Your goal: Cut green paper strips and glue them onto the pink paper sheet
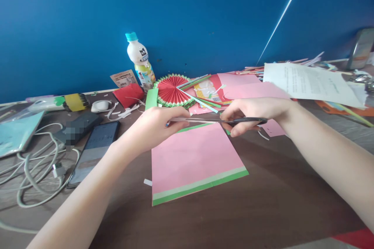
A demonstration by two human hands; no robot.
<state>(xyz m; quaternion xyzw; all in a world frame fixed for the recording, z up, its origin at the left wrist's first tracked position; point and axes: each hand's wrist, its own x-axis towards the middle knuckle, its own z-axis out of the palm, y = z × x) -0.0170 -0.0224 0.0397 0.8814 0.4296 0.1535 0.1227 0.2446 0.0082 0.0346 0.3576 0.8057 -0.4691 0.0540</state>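
My right hand [245,111] is closed around the dark handles of a pair of scissors [254,120], whose thin blades point left. Facing it, my left hand [157,122] pinches a narrow pale paper strip [179,119] between thumb and fingers. The strip and the blades meet in the gap between my hands; whether the blades are apart is too fine to make out. Below them, a pink paper sheet [195,157] lies flat, with pale and bright green bands along its near edge and green at its far edge.
Behind my hands lie a red pleated paper rosette [172,91] with a green rim and a bottle [140,60] by the blue wall. A phone [93,153], coiled cables [29,175] and a white earphone case [101,106] are left. A printed sheet [309,83] covers paper scraps at right.
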